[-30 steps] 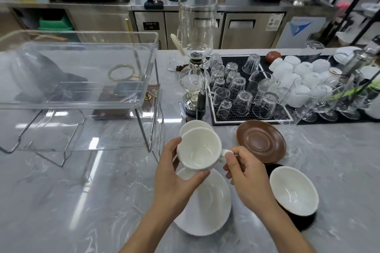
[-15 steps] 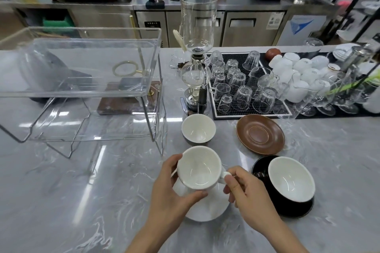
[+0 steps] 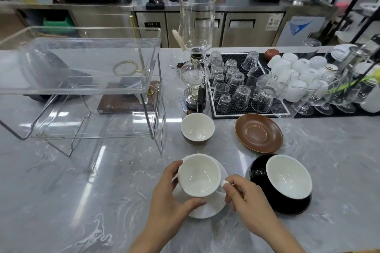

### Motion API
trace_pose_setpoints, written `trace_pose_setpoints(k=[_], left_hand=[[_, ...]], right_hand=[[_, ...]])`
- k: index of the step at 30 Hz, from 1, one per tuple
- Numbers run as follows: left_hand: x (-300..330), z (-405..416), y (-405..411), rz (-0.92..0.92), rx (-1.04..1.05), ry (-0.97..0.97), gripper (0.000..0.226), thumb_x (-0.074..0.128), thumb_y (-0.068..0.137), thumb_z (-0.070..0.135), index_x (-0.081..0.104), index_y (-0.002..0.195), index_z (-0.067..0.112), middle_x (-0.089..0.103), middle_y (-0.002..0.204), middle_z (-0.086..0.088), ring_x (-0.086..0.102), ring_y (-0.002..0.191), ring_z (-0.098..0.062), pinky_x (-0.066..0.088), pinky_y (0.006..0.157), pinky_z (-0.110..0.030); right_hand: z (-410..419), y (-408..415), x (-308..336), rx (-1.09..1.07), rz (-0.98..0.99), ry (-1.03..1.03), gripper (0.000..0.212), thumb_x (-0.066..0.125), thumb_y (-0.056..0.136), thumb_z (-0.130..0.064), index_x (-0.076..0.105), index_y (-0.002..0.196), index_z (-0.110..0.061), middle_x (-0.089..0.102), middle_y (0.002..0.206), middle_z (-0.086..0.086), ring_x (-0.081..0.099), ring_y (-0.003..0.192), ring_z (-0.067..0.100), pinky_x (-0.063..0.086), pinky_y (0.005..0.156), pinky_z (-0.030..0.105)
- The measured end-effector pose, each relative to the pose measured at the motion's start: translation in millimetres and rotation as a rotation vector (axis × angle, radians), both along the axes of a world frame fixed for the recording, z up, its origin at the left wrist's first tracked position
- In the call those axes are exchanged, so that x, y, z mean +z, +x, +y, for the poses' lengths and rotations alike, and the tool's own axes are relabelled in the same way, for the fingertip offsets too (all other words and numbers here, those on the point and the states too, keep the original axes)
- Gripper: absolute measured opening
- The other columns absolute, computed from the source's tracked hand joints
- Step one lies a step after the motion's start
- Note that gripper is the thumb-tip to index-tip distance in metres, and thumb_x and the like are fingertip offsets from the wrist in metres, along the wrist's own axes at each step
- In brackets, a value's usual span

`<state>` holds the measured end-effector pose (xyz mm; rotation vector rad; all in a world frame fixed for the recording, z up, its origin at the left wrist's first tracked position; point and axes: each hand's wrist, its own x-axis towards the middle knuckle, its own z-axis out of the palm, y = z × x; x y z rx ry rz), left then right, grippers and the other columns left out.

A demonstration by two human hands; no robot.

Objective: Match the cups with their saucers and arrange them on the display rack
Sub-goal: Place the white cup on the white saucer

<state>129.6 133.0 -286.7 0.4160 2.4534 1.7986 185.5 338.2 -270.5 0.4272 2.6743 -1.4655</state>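
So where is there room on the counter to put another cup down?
Bare marble lies left of the left hand, in front of the clear rack, and right of the brown saucer. It is crowded behind, on the black mat packed with glasses.

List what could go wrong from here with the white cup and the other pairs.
1. The white cup sits toward the far-left edge of the white saucer, held by the left hand and right hand; released off-centre, it may tip.
2. The brown cup stands close to the display rack leg; carrying a set there could knock it.
3. The black cup sits off-centre on the black saucer and might slide when lifted.
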Motion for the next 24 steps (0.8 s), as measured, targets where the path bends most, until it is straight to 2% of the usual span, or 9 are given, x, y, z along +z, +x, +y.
trace_pose_setpoints(k=[3, 7, 10, 12, 16, 24], left_hand=[[-1.3, -1.5, -0.3, -0.001, -0.009, -0.018, 0.091, 0.098, 0.051, 0.020, 0.051, 0.127, 0.039, 0.060, 0.127, 0.026, 0.058, 0.122, -0.002, 0.047, 0.098, -0.014], [-4.8, -4.0, 1.7, -0.025, -0.016, -0.047, 0.095, 0.095, 0.052, 0.037, 0.048, 0.134, 0.037, 0.058, 0.132, 0.022, 0.055, 0.126, -0.004, 0.048, 0.103, -0.028], [-2.6, -2.3, 2.9, -0.013, -0.009, -0.064, 0.092, 0.092, 0.055, 0.045, 0.044, 0.133, 0.046, 0.052, 0.133, 0.033, 0.052, 0.127, 0.003, 0.044, 0.100, -0.019], [-1.0, -1.1, 3.0, -0.015, -0.007, -0.077, 0.088, 0.088, 0.058, 0.052, 0.044, 0.134, 0.046, 0.050, 0.134, 0.034, 0.050, 0.127, 0.005, 0.043, 0.099, -0.017], [-1.8, -1.1, -0.5, -0.009, -0.009, -0.115, 0.090, 0.083, 0.061, 0.060, 0.049, 0.139, 0.033, 0.049, 0.135, 0.029, 0.049, 0.127, 0.004, 0.045, 0.100, -0.019], [-0.5, -3.5, -4.8, -0.039, -0.027, -0.122, 0.091, 0.084, 0.058, 0.061, 0.051, 0.138, 0.031, 0.052, 0.133, 0.029, 0.053, 0.123, 0.005, 0.044, 0.096, -0.013]], right_hand=[[-0.1, 1.1, -0.8, 0.006, -0.002, 0.008, 0.019, 0.058, 0.097, -0.025, 0.062, 0.079, -0.023, 0.068, 0.069, -0.001, 0.056, 0.055, 0.005, 0.046, 0.060, 0.022], [-0.1, 3.9, -2.7, 0.010, -0.002, -0.010, 0.019, 0.060, 0.096, -0.026, 0.064, 0.078, -0.023, 0.068, 0.069, 0.001, 0.054, 0.054, 0.004, 0.044, 0.059, 0.021], [0.4, 5.5, -5.8, 0.004, -0.011, -0.005, 0.019, 0.060, 0.096, -0.029, 0.064, 0.078, -0.024, 0.067, 0.072, 0.005, 0.051, 0.055, 0.004, 0.048, 0.062, 0.031], [0.3, 6.1, -7.3, 0.000, -0.008, 0.001, 0.020, 0.059, 0.096, -0.030, 0.064, 0.078, -0.025, 0.066, 0.071, 0.007, 0.052, 0.056, 0.006, 0.049, 0.064, 0.035], [-1.3, 5.5, -9.9, -0.010, -0.005, 0.001, 0.020, 0.060, 0.096, -0.032, 0.065, 0.078, -0.025, 0.065, 0.070, 0.004, 0.057, 0.060, 0.015, 0.050, 0.065, 0.036], [-1.7, 6.8, -11.3, -0.016, 0.009, -0.002, 0.023, 0.059, 0.095, -0.036, 0.066, 0.077, -0.024, 0.064, 0.070, 0.005, 0.056, 0.058, 0.014, 0.050, 0.065, 0.037]])
